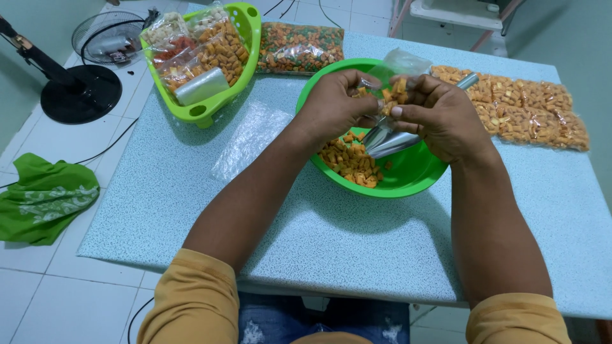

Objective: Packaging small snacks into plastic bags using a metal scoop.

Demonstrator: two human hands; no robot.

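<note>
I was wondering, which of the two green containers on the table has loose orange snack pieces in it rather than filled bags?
The round green bowl under the hands holds loose orange pieces. The green basket at the far left corner holds sealed snack bags instead.

Glossy green plastic bowl (408,181) (shiny metal scoop (395,141) inside).

A bright green bowl (408,181) of orange snack pieces (349,159) sits on a pale blue speckled table (357,242).

Table (191,210), pale blue speckled top. Carried on it: round green bowl (414,181); green basket (245,25); empty clear plastic bag (252,137), laid flat; sealed mixed-colour snack bag (299,48); sealed orange snack bags (529,111) at right.
</note>
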